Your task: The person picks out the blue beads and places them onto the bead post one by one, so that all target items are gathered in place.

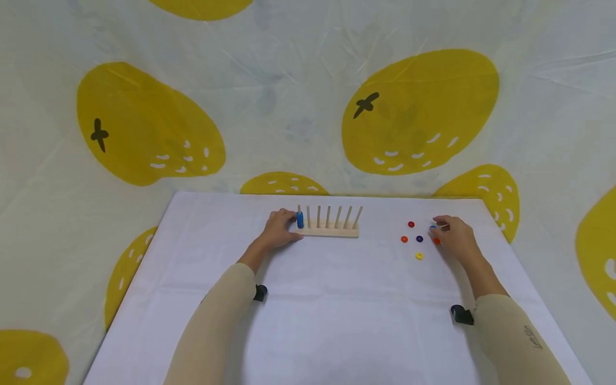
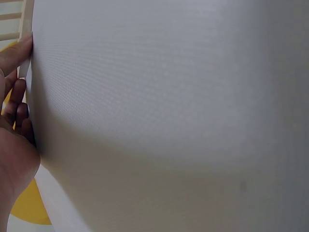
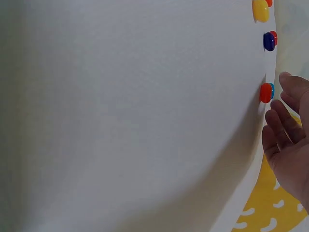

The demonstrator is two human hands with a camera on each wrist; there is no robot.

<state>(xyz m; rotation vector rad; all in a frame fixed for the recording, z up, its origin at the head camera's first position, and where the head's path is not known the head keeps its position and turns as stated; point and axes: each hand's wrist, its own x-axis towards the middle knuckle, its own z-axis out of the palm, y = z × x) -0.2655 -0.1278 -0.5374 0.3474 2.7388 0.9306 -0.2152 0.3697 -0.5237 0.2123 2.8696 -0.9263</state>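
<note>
A wooden peg rack [image 1: 332,232] with a row of upright pegs stands toward the back of the table. Blue rings [image 1: 300,220] are stacked on its leftmost peg. My left hand [image 1: 279,230] grips that end of the rack, thumb along the front edge and the other fingers behind. Over on the right, my right hand [image 1: 454,236] hovers with bent, parted fingers around a light blue ring [image 1: 432,227]. An orange-red ring [image 3: 266,93] lies just in front of the blue one, by the fingertips in the right wrist view.
Left of the right hand lie a red ring [image 1: 411,224], an orange ring [image 1: 404,239], a dark blue ring [image 1: 420,238] and a yellow ring [image 1: 419,256]. A white cloth covers the table [image 1: 337,321]. Behind it hangs a fruit-patterned curtain [image 1: 284,117].
</note>
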